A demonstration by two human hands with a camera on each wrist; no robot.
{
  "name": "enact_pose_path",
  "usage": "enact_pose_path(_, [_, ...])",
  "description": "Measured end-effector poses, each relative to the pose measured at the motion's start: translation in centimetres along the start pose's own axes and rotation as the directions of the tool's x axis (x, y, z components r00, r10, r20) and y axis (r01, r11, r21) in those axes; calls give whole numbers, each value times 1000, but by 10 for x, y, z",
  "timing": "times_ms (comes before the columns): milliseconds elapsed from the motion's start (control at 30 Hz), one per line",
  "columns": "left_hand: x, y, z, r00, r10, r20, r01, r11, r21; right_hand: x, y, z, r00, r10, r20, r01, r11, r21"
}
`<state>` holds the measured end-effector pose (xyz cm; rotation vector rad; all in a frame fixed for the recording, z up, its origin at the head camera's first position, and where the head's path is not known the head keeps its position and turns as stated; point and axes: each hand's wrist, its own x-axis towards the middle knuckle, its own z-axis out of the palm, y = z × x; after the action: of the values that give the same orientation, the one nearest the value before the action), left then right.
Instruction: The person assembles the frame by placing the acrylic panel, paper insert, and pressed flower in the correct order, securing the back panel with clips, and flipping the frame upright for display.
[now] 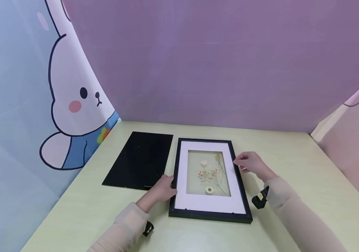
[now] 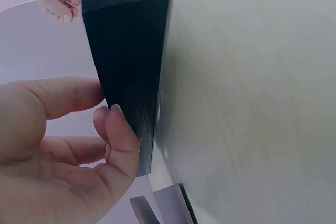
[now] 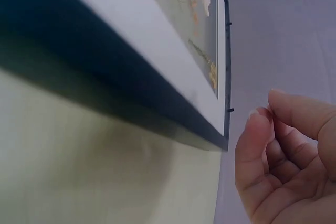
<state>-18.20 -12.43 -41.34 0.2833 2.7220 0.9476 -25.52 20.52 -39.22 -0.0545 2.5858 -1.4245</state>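
Note:
A black picture frame (image 1: 211, 217) lies on the table, with a white mat (image 1: 209, 204) round a window. Within the window show a white daisy (image 1: 209, 190), a sprig of small orange flowers (image 1: 209, 175), a pale petal (image 1: 203, 163) and a yellow flower (image 1: 218, 156). My left hand (image 1: 163, 189) grips the frame's left side, thumb on top and fingers against the outer side (image 2: 126, 51). By the right side is my right hand (image 1: 252, 163), fingers curled and thumb tip close to the index fingertip. Nothing shows between those fingertips (image 3: 256, 119).
A flat black board (image 1: 141, 157) lies left of the frame, partly behind my left hand. Small dark tabs (image 3: 230, 110) stick out from the frame's inner edge. Behind the pale table (image 1: 280, 143) hangs a purple backdrop (image 1: 204, 70); a rabbit-print cloth (image 1: 72, 87) borders the left.

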Motion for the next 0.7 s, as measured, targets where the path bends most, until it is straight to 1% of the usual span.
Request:
enact_pose_path(233, [0,-1,-1,1000,17,-5,-17,1000,14,-10,8,-3,1000,16,11,-16,1000,10])
enact_pose_path(433, [-1,-1,-2,1000,21,-4,-21,1000,15,-19,15,-2,999,29,27,-29,1000,12])
enact_pose_path(567, [0,-1,-2,999,34,-6,-34,999,19,-24,20,-1,999,30,38,-31,999,15])
enact_pose_path(700, [1,-1,-2,999,32,-2,-32,999,20,-29,24,0,998,37,46,-38,999,19])
